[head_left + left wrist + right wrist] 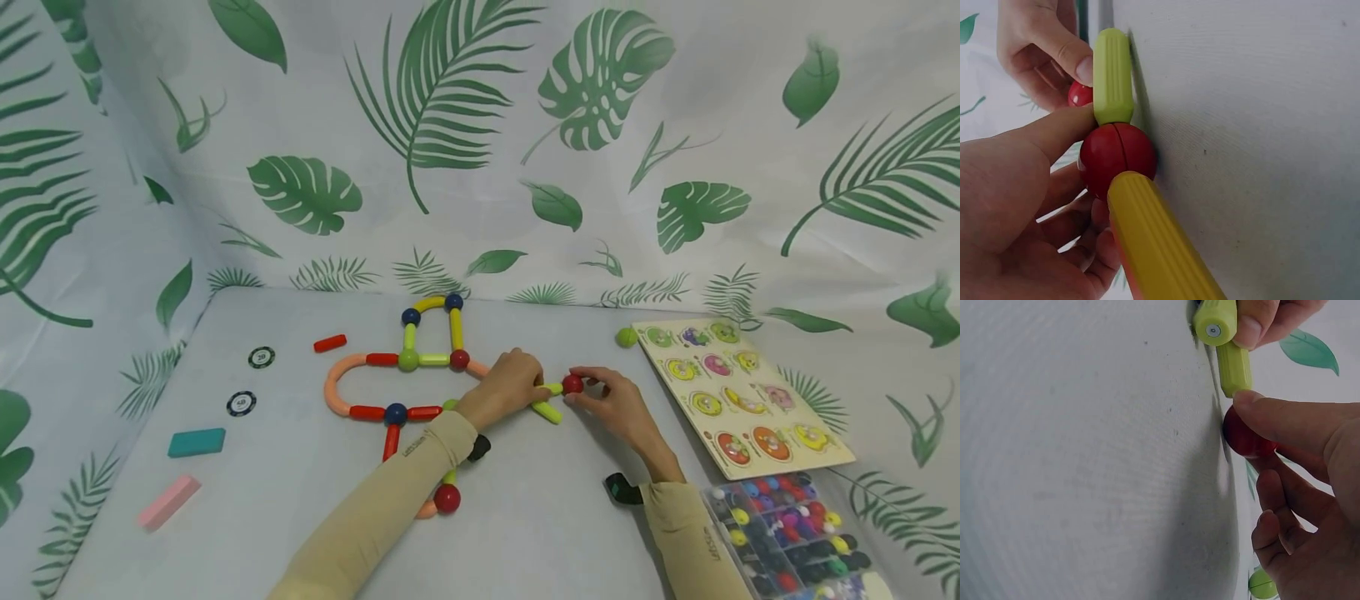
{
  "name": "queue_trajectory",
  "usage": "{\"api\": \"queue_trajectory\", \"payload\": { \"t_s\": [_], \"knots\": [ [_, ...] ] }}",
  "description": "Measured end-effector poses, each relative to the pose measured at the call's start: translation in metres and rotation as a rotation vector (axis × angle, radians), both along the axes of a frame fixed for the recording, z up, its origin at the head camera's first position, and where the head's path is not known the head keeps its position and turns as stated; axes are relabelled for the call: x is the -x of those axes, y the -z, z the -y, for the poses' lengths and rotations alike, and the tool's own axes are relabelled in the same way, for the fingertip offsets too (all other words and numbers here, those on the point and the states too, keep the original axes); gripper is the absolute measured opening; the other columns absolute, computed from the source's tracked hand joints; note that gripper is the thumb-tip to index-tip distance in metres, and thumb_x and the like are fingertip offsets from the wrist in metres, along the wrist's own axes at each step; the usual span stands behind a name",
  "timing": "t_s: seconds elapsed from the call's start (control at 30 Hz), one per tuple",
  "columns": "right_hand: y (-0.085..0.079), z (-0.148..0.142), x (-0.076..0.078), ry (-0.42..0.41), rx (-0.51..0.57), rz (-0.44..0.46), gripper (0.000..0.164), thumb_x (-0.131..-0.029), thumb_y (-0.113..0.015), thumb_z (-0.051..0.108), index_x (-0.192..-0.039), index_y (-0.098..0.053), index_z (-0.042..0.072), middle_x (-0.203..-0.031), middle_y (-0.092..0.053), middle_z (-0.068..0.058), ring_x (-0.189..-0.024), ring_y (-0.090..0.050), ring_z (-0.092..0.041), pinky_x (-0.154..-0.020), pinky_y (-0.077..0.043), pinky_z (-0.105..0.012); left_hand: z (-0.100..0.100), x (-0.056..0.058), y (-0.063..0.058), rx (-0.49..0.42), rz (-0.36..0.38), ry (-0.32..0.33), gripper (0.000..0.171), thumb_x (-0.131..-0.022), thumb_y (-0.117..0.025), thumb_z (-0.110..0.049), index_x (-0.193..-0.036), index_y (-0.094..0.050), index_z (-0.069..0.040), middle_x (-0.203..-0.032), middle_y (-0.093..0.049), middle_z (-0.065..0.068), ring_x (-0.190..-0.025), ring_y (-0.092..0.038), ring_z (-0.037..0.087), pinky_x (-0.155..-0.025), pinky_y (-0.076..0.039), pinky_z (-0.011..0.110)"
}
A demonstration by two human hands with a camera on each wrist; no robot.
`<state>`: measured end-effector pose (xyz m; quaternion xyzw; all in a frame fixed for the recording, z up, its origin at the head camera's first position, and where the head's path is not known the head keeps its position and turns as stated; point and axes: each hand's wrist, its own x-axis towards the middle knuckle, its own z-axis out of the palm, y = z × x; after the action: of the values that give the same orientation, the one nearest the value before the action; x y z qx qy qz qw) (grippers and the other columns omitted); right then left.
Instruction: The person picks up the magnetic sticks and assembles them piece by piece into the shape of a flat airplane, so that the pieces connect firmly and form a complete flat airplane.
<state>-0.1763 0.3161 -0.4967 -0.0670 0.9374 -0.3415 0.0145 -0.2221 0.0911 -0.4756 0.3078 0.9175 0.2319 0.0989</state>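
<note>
My right hand (617, 406) pinches a red ball (572, 384) between thumb and fingers. The ball sits at the end of a short lime-green magnetic rod (1234, 372), which my left hand (510, 385) pinches by its other end. A second lime-green rod (547, 412) lies beside it. In the left wrist view that rod joins another red ball (1116, 156), to which a yellow rod (1163, 244) is also attached. From above, my left hand hides that joint. Leftward extends a flat figure of linked rods and balls, including a blue ball (396, 414) and a salmon curved rod (335, 385).
On the right lie a fruit puzzle board (716, 433), a green ball (627, 337), a black curved piece (622, 489) and a divided box (783, 542) of beads. Leftward are two round chips (262, 357), a teal block (197, 442), a pink block (169, 502) and a loose red rod (330, 343).
</note>
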Motion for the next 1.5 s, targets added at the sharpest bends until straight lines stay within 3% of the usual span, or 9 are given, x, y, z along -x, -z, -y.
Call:
{"api": "queue_trajectory", "payload": {
  "t_s": [0.2, 0.53, 0.83, 0.93, 1.13, 1.27, 1.5],
  "knots": [
    [0.001, 0.001, 0.000, -0.004, 0.001, 0.001, 0.048, -0.088, -0.080, 0.032, -0.132, -0.067, 0.017, -0.123, -0.069, -0.005, -0.105, -0.059, -0.021, -0.088, -0.045, -0.039, 0.003, 0.000, 0.003, -0.055, 0.002, 0.008, 0.025, -0.095, -0.072, -0.034, -0.098, -0.080, -0.011, -0.086, -0.071, -0.003, -0.084, -0.053, 0.012, -0.075, -0.042, 0.023],
    [0.000, 0.002, 0.002, -0.014, -0.008, -0.001, 0.048, -0.088, -0.080, 0.029, -0.132, -0.067, 0.015, -0.125, -0.068, -0.006, -0.107, -0.059, -0.022, -0.089, -0.045, -0.040, 0.004, -0.001, 0.001, -0.067, 0.011, -0.002, 0.025, -0.095, -0.072, -0.035, -0.100, -0.080, -0.011, -0.089, -0.073, -0.004, -0.086, -0.055, 0.012, -0.078, -0.044, 0.024],
    [0.001, -0.001, 0.003, -0.007, -0.006, 0.015, 0.053, -0.088, -0.080, 0.037, -0.134, -0.065, 0.016, -0.129, -0.067, -0.006, -0.110, -0.058, -0.023, -0.091, -0.045, -0.041, 0.029, -0.003, -0.006, -0.158, 0.062, -0.047, 0.026, -0.096, -0.071, -0.031, -0.109, -0.079, -0.009, -0.102, -0.074, 0.000, -0.100, -0.057, 0.016, -0.090, -0.047, 0.029],
    [0.002, -0.008, 0.003, 0.004, -0.012, 0.016, 0.054, -0.088, -0.079, 0.039, -0.135, -0.065, 0.017, -0.130, -0.068, -0.005, -0.110, -0.058, -0.022, -0.089, -0.045, -0.038, 0.044, -0.003, -0.008, -0.183, 0.063, -0.062, 0.026, -0.097, -0.071, -0.030, -0.109, -0.078, -0.009, -0.102, -0.074, 0.002, -0.099, -0.056, 0.018, -0.089, -0.048, 0.029],
    [-0.004, -0.029, 0.005, 0.029, 0.026, -0.043, 0.044, -0.092, -0.076, 0.031, -0.132, -0.067, 0.013, -0.125, -0.071, -0.007, -0.108, -0.059, -0.022, -0.077, -0.044, -0.020, 0.063, -0.004, -0.008, -0.227, 0.091, -0.047, 0.029, -0.097, -0.071, -0.027, -0.115, -0.076, -0.005, -0.108, -0.074, 0.007, -0.101, -0.056, 0.020, -0.090, -0.049, 0.029],
    [-0.009, -0.043, 0.016, 0.103, 0.034, -0.056, 0.044, -0.095, -0.072, 0.034, -0.132, -0.067, 0.010, -0.127, -0.069, -0.011, -0.111, -0.058, -0.024, -0.082, -0.042, -0.016, 0.065, -0.005, -0.007, -0.225, 0.082, -0.035, 0.029, -0.096, -0.072, -0.025, -0.116, -0.076, -0.004, -0.109, -0.074, 0.007, -0.101, -0.055, 0.020, -0.089, -0.049, 0.028],
    [-0.019, -0.059, 0.046, 0.359, 0.085, -0.010, 0.045, -0.097, -0.070, 0.033, -0.134, -0.064, 0.008, -0.132, -0.063, -0.017, -0.121, -0.053, -0.032, -0.083, -0.041, -0.024, 0.066, -0.007, -0.007, -0.217, 0.065, -0.030, 0.028, -0.096, -0.071, -0.025, -0.117, -0.076, -0.006, -0.109, -0.073, 0.005, -0.098, -0.053, 0.018, -0.084, -0.046, 0.025]
  ]
}}
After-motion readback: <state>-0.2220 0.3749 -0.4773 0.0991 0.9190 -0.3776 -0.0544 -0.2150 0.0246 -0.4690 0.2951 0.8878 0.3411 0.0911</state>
